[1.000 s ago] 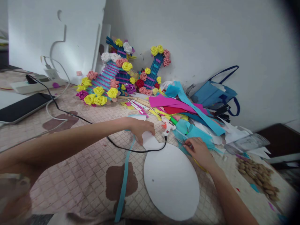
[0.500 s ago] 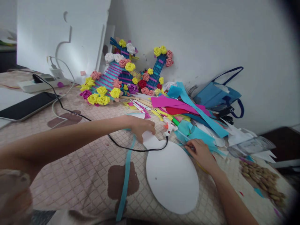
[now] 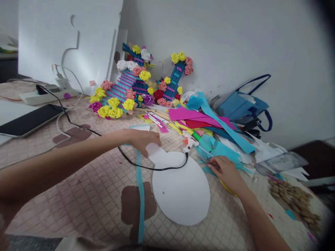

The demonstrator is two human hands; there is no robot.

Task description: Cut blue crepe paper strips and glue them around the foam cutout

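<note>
My left hand (image 3: pixel 142 141) has its fingers closed over the narrow end of a white board cutout (image 3: pixel 183 195), whose wide rounded part lies flat on the table. Across the cutout runs the black cord of a white glue gun (image 3: pixel 190 142), which lies just beyond it. To the right, my right hand (image 3: pixel 229 172) is closed around scissors (image 3: pixel 206 161), their thin blades pointing left and the handles mostly hidden by the fingers. A yellow curved edge (image 3: pixel 229 189) shows under that hand. A light blue paper strip (image 3: pixel 140 198) passes beneath my left hand.
Paper-flower guitar shapes (image 3: pixel 123 87) lean at the back. Coloured paper (image 3: pixel 201 118) and sticks pile up mid-table. A blue bag (image 3: pixel 243 104), clear bottle (image 3: pixel 282 163) and peanuts (image 3: pixel 290 198) are on the right; a tablet (image 3: pixel 31 120) and power strip (image 3: pixel 43 94) on the left.
My left hand has moved left with the white cutout, whose wide part has shifted left and slightly away from me. My right hand stays in nearly the same place with the scissors.
</note>
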